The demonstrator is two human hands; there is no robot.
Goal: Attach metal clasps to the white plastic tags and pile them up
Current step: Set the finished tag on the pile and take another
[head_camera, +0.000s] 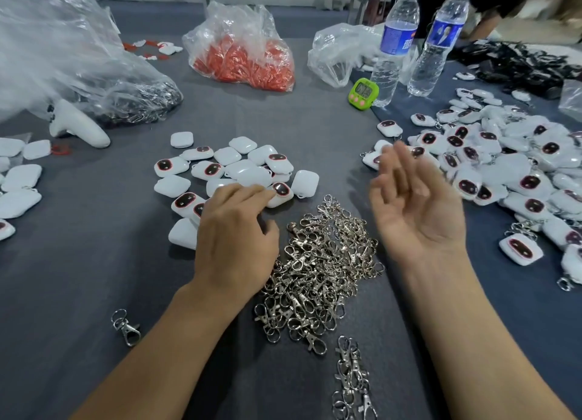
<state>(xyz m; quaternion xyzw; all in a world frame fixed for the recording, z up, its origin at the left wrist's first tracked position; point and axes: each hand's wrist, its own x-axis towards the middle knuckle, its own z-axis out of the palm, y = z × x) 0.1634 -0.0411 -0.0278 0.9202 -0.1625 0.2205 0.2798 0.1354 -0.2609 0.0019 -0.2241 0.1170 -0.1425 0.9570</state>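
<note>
While the left hand [234, 230] lies palm down just left of centre in the head view, its loosely bent fingers rest on the near edge of a cluster of white plastic tags [233, 167]. The forefinger tip touches one tag with a dark oval face, and the fingers close round nothing. This cluster sits toward 11 o'clock from the middle of the grey tabletop [94, 246], some tags face up and others showing plain white backs. Just beside that hand, toward 6 o'clock of centre, is a heap of metal clasps [321, 278], with a few more clasps [352, 378] trailing below it and a single clasp [126, 326] lying apart at 8 o'clock. The right hand [415, 205] hovers palm up at 3 o'clock, slightly blurred, its fingers slack and holding nothing. Beyond it, at 2 to 3 o'clock, spreads a big pile of tags with clasps [504, 155] already fitted. A green timer [363, 93] and two water bottles [395, 41] stand at 1 o'clock, a bag of red pieces [245, 51] at 12 o'clock, and a large clear bag [78, 57] at 10 o'clock.
</note>
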